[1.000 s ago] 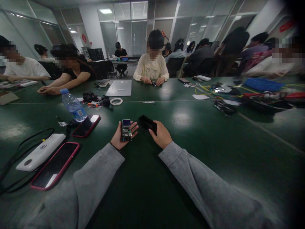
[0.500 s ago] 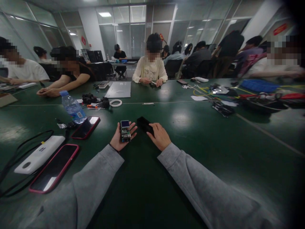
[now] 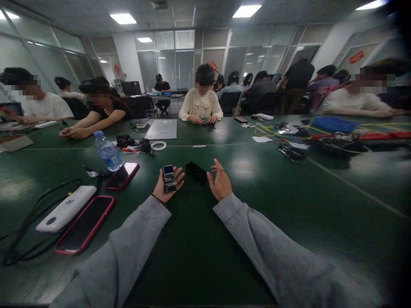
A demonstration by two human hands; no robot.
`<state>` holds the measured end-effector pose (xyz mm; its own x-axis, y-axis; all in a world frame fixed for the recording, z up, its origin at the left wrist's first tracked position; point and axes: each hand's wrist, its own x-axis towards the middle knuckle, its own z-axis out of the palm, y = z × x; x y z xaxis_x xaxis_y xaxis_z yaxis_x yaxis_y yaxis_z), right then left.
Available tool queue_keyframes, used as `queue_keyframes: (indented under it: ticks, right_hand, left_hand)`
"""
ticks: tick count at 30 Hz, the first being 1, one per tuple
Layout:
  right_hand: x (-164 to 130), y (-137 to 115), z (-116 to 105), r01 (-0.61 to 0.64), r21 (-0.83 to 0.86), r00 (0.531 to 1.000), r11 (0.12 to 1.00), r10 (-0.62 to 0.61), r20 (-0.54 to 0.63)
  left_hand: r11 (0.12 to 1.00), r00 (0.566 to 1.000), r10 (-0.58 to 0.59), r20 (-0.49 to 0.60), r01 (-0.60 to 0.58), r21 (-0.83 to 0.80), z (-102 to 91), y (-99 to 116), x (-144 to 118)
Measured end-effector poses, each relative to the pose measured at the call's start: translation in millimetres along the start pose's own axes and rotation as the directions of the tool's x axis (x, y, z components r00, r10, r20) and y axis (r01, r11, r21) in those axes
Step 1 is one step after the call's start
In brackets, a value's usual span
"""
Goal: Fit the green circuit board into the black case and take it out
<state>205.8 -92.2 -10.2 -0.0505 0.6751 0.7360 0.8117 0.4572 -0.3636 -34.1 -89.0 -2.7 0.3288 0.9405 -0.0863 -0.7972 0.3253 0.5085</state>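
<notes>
Left hand (image 3: 162,191): palm up, fingers spread, bearing a small screened circuit board (image 3: 170,181). Right hand (image 3: 221,184): open, holding nothing, just beside a black case (image 3: 195,172); contact unclear. Case: on the green tabletop (image 3: 192,248), circuit board outside it, pair not joined. Farther: water bottle (image 3: 108,152); beyond that, silver laptop (image 3: 161,129).

Centre of frame, on table (image 3: 199,256): box (image 3: 196,172) between left hand (image 3: 161,191), with board (image 3: 169,179) on palm, and right hand (image 3: 221,183). Lower left: power bank (image 3: 67,209) left of phone (image 3: 85,225). Mid-left, behind both: bottle (image 3: 108,152).
</notes>
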Motion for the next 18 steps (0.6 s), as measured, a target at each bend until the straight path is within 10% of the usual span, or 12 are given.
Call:
queue_keyframes:
  ticks: [11, 18]
  right_hand:
    - [-12.2, 25.2, -19.3, -0.345, 0.039, 0.931, 0.938, 0.348, -0.112]
    - [-30.3, 9.1, -28.6, -0.266, -0.028, 0.957, 0.964, 0.26, -0.132]
  left_hand:
    - [0.996, 0.995, 0.091, -0.044, -0.092, -0.004, -4.8, 2.0, -3.8]
    - [0.986, 0.985, 0.159, -0.066, -0.162, -0.036, -3.0, -6.1, -13.4]
